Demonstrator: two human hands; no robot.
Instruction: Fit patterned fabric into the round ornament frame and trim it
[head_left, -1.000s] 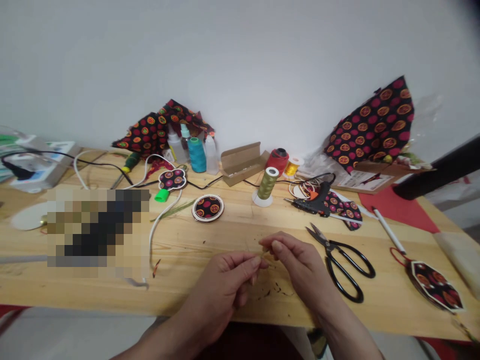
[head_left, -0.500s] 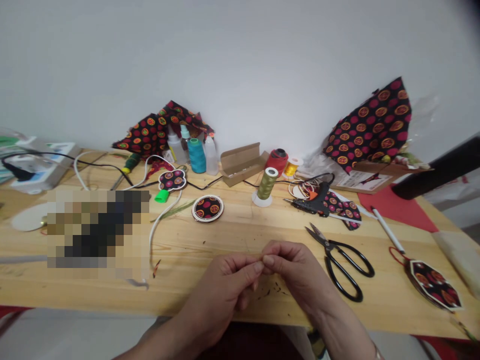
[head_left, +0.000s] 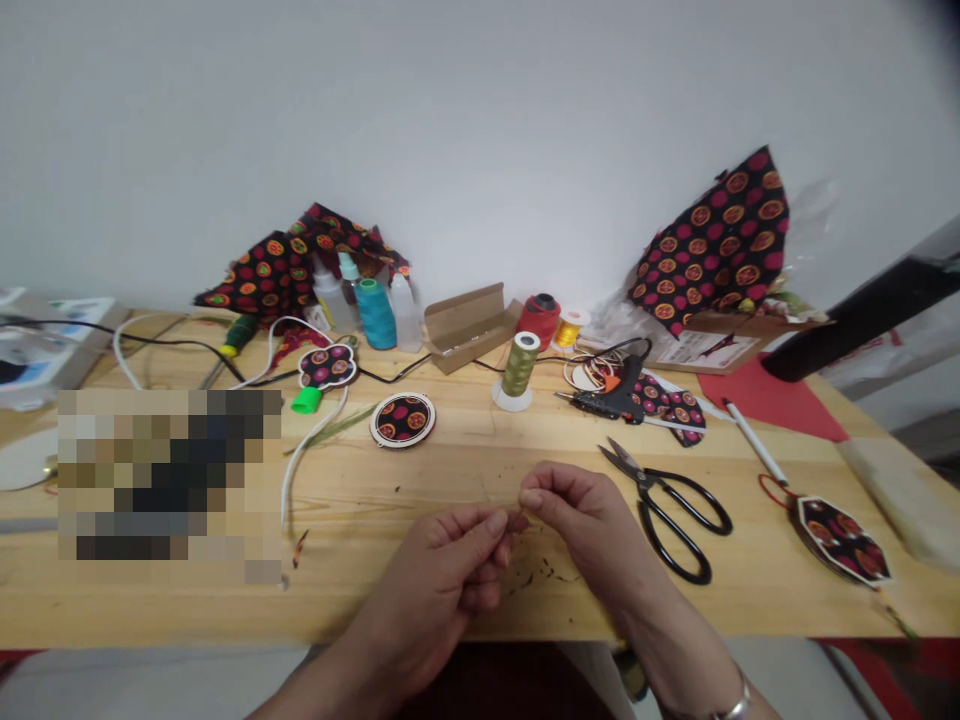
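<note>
Over the front of the wooden table, my left hand (head_left: 461, 560) is closed, its thumb pressed on the forefinger. My right hand (head_left: 581, 525) pinches thumb and forefinger together just to the right of it, a small gap apart. Whatever the fingertips hold is too fine to make out; a faint thread-like line shows near them. Black-handled scissors (head_left: 660, 505) lie with blades apart, right of my right hand. Beyond the hands stands a spool of olive-green thread (head_left: 519, 368). A round fabric-covered piece (head_left: 403, 420) with a pale rim lies to the left of the spool.
Along the wall are a teal thread cone (head_left: 376, 318), an open cardboard box (head_left: 469, 325), red thread (head_left: 538, 320) and yellow thread (head_left: 569, 330). A black glue gun (head_left: 611, 398) lies right of centre. An octagonal piece (head_left: 844, 540) and a white pen (head_left: 754, 440) lie further right.
My hands have drawn slightly apart, with a gap now between the fingertips. The view has shifted a little, so the table's things appear further left.
</note>
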